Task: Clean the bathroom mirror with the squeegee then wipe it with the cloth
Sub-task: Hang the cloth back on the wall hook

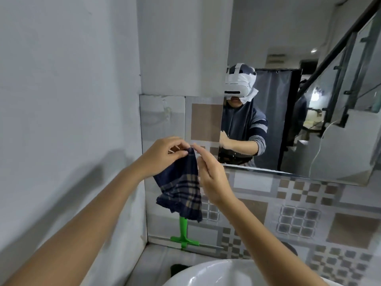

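A dark blue checked cloth [181, 188] hangs in front of the tiled wall, left of the mirror's lower corner. My left hand [162, 154] pinches its top edge. My right hand [210, 178] is raised beside it, its fingertips touching that same top edge. The mirror [299, 120] fills the upper right and reflects a person and a staircase. A green squeegee [183, 234] leans upright against the wall tiles on the ledge below the cloth, blade down; its handle top is hidden behind the cloth.
A white sink basin [206, 273] sits at the bottom centre. A plain grey wall [61, 100] closes the left side. Patterned tiles [299, 219] cover the wall under the mirror. A dark object [178, 268] lies on the ledge left of the sink.
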Demonstrator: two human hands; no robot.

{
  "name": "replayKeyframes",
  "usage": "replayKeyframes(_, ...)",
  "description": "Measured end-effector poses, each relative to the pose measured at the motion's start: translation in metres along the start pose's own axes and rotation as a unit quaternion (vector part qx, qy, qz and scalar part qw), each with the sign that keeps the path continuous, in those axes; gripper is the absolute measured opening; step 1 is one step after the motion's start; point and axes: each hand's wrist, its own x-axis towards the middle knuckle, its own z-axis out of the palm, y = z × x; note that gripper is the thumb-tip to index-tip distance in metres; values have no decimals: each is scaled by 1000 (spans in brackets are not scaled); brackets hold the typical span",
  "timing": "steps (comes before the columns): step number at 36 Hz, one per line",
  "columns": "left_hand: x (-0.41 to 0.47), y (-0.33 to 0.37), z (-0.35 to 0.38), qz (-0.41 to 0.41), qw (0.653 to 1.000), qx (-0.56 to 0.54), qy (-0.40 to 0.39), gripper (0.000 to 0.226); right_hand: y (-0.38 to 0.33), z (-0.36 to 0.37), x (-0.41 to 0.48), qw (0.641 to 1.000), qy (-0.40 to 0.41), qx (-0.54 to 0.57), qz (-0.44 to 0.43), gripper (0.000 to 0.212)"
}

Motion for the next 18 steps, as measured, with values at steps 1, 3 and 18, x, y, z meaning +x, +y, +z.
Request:
replayKeyframes(1, -5, 0, -5, -1, 1000, 0, -4, 14, -5, 3, 1, 1000, -17, 21, 12, 36)
replayKeyframes(3, -13, -1, -16, -3, 1000, 2, -12, 12, -13, 7, 3, 997, -50, 59, 29, 30)
replayKeyframes(18, -48, -47, -1, -108, 982, -123, 94, 16, -38, 6, 54, 999, -43, -26, -9, 2)
